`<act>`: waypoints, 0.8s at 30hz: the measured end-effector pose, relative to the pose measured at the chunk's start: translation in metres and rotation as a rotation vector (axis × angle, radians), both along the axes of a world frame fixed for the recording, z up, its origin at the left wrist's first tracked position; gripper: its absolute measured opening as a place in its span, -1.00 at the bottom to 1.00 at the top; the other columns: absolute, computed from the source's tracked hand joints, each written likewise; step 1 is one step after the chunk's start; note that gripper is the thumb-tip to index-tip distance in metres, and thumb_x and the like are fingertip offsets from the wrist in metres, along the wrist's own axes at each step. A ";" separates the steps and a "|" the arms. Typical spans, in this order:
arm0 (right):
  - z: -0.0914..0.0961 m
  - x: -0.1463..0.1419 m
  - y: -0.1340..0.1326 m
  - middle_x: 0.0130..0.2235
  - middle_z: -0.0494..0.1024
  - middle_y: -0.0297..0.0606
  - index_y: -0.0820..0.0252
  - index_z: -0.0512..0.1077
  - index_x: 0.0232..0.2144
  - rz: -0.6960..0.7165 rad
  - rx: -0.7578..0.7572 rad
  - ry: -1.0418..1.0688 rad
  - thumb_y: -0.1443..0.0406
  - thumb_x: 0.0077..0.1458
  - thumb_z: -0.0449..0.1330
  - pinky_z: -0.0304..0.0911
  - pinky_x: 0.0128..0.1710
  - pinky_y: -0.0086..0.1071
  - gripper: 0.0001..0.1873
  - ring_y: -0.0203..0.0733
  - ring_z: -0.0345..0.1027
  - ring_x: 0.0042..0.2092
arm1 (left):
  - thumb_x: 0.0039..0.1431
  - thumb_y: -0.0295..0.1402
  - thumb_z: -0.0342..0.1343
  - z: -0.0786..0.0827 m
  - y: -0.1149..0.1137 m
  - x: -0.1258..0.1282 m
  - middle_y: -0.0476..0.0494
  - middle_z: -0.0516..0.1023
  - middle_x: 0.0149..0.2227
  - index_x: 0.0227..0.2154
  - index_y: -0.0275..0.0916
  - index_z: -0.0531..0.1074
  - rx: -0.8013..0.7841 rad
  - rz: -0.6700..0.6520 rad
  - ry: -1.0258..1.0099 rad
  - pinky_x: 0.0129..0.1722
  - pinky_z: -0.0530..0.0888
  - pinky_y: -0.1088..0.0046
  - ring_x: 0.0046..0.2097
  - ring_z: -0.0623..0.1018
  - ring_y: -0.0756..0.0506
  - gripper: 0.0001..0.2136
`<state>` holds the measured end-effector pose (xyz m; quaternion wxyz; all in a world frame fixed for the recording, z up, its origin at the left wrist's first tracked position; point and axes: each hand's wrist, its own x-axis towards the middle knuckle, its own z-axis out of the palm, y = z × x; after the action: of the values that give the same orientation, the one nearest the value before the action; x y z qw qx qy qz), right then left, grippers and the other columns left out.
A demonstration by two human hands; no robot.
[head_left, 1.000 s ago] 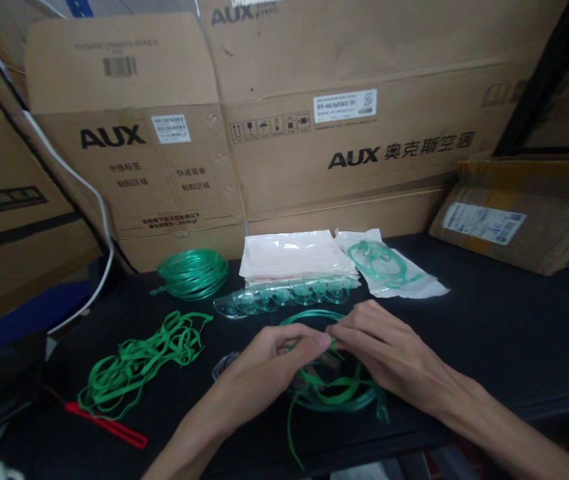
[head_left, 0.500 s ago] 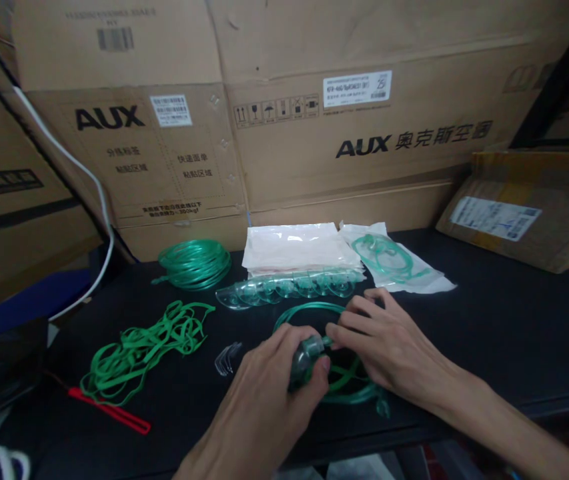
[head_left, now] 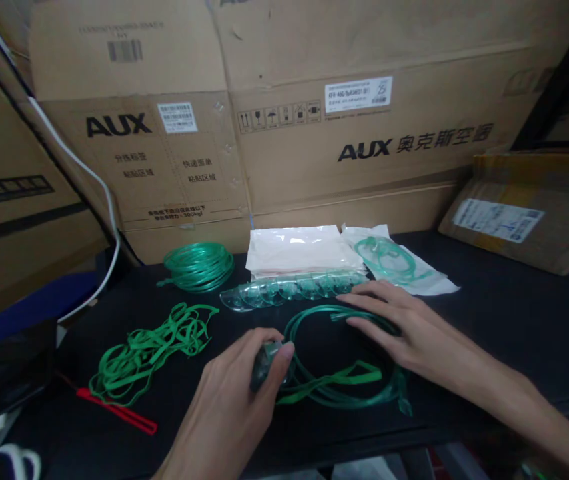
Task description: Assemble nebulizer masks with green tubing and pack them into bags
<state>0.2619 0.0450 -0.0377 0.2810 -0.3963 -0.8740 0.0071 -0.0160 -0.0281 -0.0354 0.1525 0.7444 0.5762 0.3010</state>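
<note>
My left hand [head_left: 234, 393] is closed round a clear greenish mask piece [head_left: 264, 363] on the black table [head_left: 504, 320]. A loop of green tubing [head_left: 329, 387] with a green strap runs from that piece to the right. My right hand [head_left: 404, 330] lies on the far side of the loop with its fingers stretched out flat, touching the tubing. Just beyond the hands lies a row of clear green masks [head_left: 289, 290].
A coil of green tubing [head_left: 199, 265] and a tangle of green straps [head_left: 154, 347] lie at the left, with a red strip [head_left: 117, 411] near the front edge. White bags [head_left: 297, 250], one bagged mask [head_left: 394, 267], cardboard boxes [head_left: 314, 127] behind, and a parcel [head_left: 529, 213] at right.
My hands have come apart: the right one let go and stretched flat over the tubing loop, while the left slid left and down holding the mask piece. The loop has spread wider.
</note>
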 end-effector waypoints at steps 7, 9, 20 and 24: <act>-0.028 0.020 -0.013 -0.08 0.61 0.08 0.25 0.56 -0.07 -0.390 -0.112 -0.208 -0.04 0.21 0.21 0.49 -0.15 -0.04 -0.51 0.18 0.57 -0.13 | 0.45 -0.10 -0.06 0.000 0.008 0.002 -0.04 0.58 -0.10 -0.13 -0.06 0.47 0.003 -0.029 0.010 -0.03 0.47 0.28 -0.05 0.58 -0.14 -0.74; -0.040 0.015 -0.017 0.02 0.59 0.11 0.21 0.52 0.02 -0.412 -0.024 -0.242 0.08 0.24 0.19 0.45 -0.03 0.01 -0.58 0.24 0.53 0.00 | 0.45 -0.10 -0.05 -0.002 0.010 0.003 -0.05 0.58 -0.09 -0.10 -0.05 0.47 -0.015 -0.052 0.019 -0.03 0.49 0.29 -0.04 0.59 -0.14 -0.75; 0.008 0.037 0.015 -0.30 0.54 -0.15 0.19 0.37 -0.08 -0.288 0.027 -0.057 0.34 0.27 0.02 0.29 -0.36 -0.30 -0.79 -0.09 0.45 -0.36 | 0.37 -0.08 0.04 -0.022 0.019 -0.009 -0.11 0.64 0.01 0.02 -0.02 0.54 0.114 -0.027 0.199 0.05 0.56 0.16 0.06 0.62 -0.25 -0.69; 0.053 0.035 0.022 -0.19 0.54 -0.19 0.10 0.36 -0.08 -0.089 0.055 0.045 0.29 0.31 0.07 0.29 -0.24 -0.32 -0.85 -0.12 0.44 -0.25 | 0.36 -0.04 0.04 0.000 0.030 -0.001 -0.19 0.56 0.15 0.21 -0.09 0.42 0.262 -0.034 0.246 0.12 0.53 0.08 0.16 0.55 -0.28 -0.55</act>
<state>0.2969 0.0669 0.0152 0.3115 -0.4268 -0.8488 -0.0203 -0.0167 0.0015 -0.0351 -0.0123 0.7987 0.5337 0.2777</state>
